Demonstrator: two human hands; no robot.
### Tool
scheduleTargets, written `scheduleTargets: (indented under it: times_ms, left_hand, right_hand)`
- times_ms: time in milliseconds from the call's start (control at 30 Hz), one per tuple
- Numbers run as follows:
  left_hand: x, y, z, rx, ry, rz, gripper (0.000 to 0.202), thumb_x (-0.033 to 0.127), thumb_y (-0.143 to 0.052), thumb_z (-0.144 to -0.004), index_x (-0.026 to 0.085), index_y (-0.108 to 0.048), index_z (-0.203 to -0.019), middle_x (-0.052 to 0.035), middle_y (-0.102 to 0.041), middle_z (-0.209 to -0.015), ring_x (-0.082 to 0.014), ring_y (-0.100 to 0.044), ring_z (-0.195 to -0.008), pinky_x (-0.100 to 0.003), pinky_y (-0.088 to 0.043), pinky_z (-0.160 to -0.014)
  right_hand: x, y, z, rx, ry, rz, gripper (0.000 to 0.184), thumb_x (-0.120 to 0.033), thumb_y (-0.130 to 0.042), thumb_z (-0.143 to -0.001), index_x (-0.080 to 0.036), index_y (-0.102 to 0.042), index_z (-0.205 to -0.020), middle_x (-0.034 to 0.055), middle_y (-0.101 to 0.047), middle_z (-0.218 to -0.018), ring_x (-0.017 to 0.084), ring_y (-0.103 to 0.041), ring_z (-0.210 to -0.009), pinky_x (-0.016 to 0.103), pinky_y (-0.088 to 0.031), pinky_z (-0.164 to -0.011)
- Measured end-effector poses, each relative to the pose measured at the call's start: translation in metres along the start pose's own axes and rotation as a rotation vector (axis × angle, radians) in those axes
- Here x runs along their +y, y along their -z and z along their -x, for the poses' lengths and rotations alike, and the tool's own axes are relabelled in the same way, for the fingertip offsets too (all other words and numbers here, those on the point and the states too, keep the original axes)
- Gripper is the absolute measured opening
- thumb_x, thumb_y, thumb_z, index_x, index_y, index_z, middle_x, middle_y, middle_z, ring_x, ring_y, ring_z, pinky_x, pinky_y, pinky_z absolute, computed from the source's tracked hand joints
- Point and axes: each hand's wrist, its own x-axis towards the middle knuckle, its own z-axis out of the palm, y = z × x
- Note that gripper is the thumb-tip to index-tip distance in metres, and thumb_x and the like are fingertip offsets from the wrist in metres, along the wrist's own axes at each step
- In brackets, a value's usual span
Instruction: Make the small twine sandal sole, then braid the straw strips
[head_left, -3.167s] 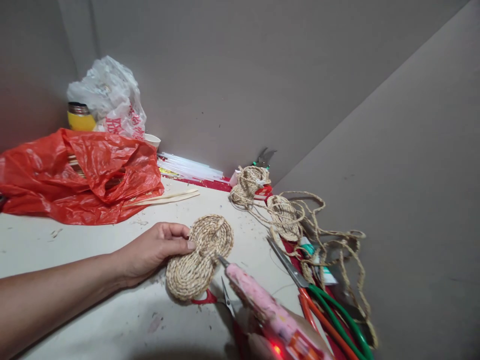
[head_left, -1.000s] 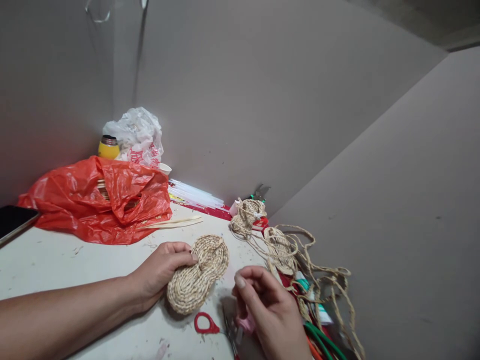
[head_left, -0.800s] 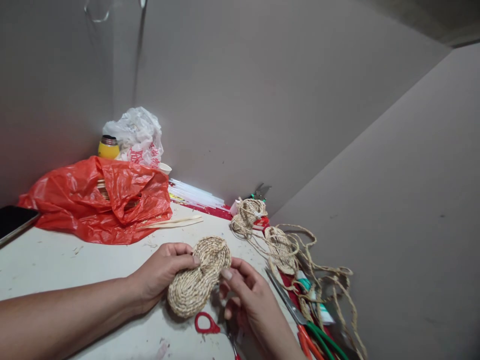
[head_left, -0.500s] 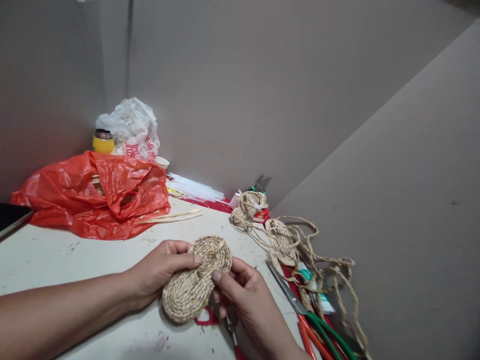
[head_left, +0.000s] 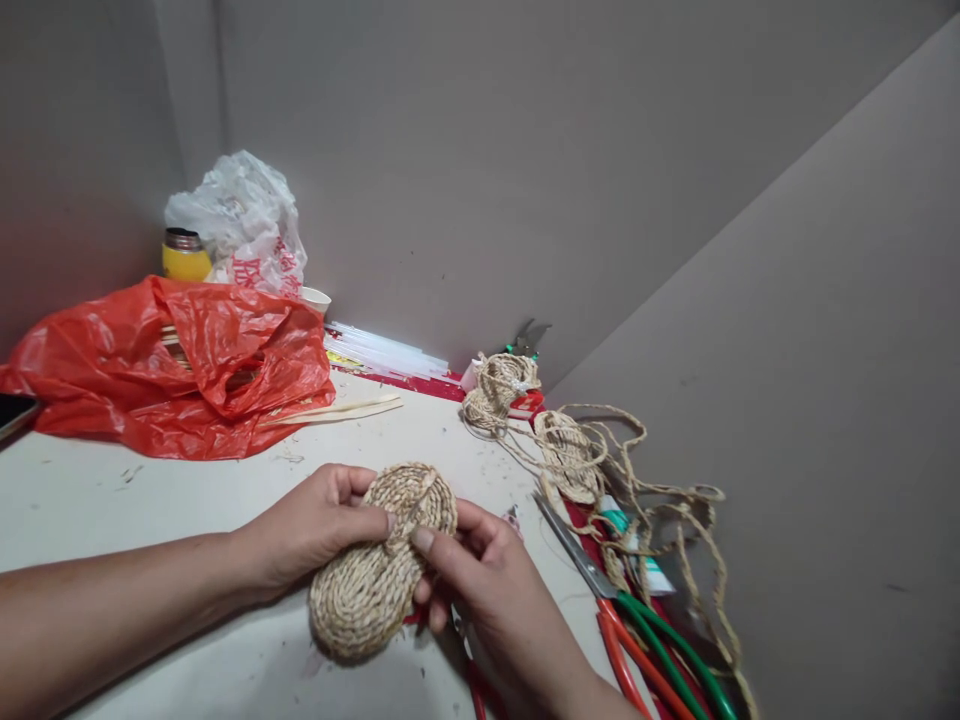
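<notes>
A small sandal sole (head_left: 379,567) of coiled, braided straw rope, pale tan, shaped like a footprint with a narrow waist. It lies nearly flat just above the white tabletop (head_left: 150,500), toe end away from the person, pinched at its waist between the left hand (head_left: 315,522) and right hand (head_left: 480,575).

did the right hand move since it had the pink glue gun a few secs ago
Yes. The right hand no longer holds the glue gun; it has come in leftward, away from the scissors, and now pinches the woven sole opposite the left hand.
</notes>
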Motion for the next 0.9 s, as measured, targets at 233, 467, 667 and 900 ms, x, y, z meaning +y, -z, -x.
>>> scheduleTargets:
  times_ms: [233, 467, 667, 900]
  left_hand:
    - [-0.003, -0.002, 0.001, 0.027, 0.003, -0.030, 0.031, 0.019, -0.059, -0.072, 0.014, -0.066, -0.103, -0.0105, -0.071, -0.070, -0.0225, -0.066, -0.064, -0.036, -0.051, -0.065]
    - [-0.007, -0.003, 0.000, 0.077, 0.025, -0.065, 0.030, 0.017, -0.058, -0.069, 0.015, -0.066, -0.098, -0.0077, -0.070, -0.067, -0.0225, -0.066, -0.064, -0.036, -0.052, -0.065]
    - [0.001, 0.001, 0.000, 0.037, 0.055, 0.017, 0.018, 0.029, -0.057, -0.074, 0.013, -0.063, -0.069, -0.0104, -0.067, -0.065, -0.0201, -0.064, -0.061, -0.033, -0.050, -0.064]
    - [-0.002, 0.006, 0.000, 0.245, -0.102, -0.130, 0.028, 0.030, -0.063, -0.073, 0.018, -0.052, -0.096, -0.0040, -0.063, -0.078, -0.0176, -0.061, -0.067, -0.029, -0.046, -0.064]
  right_hand:
    - [0.003, -0.001, 0.000, 0.011, -0.048, 0.055, 0.022, -0.030, -0.065, -0.074, -0.012, -0.061, -0.086, -0.0014, -0.060, -0.049, 0.007, -0.047, -0.036, 0.014, -0.037, -0.035]
    - [0.001, -0.006, 0.001, 0.024, -0.077, 0.109, 0.016, -0.024, -0.063, -0.071, -0.013, -0.059, -0.081, -0.0032, -0.057, -0.050, 0.007, -0.050, -0.039, 0.015, -0.040, -0.037]
    - [0.001, -0.002, 0.000, 0.034, -0.075, 0.057, 0.018, -0.027, -0.066, -0.071, -0.013, -0.059, -0.081, -0.0021, -0.059, -0.050, 0.008, -0.051, -0.038, 0.014, -0.039, -0.036]
    - [0.004, 0.006, -0.002, 0.130, 0.006, -0.145, 0.021, -0.031, -0.069, -0.073, -0.015, -0.057, -0.082, -0.0026, -0.060, -0.056, 0.006, -0.047, -0.037, 0.015, -0.037, -0.036]
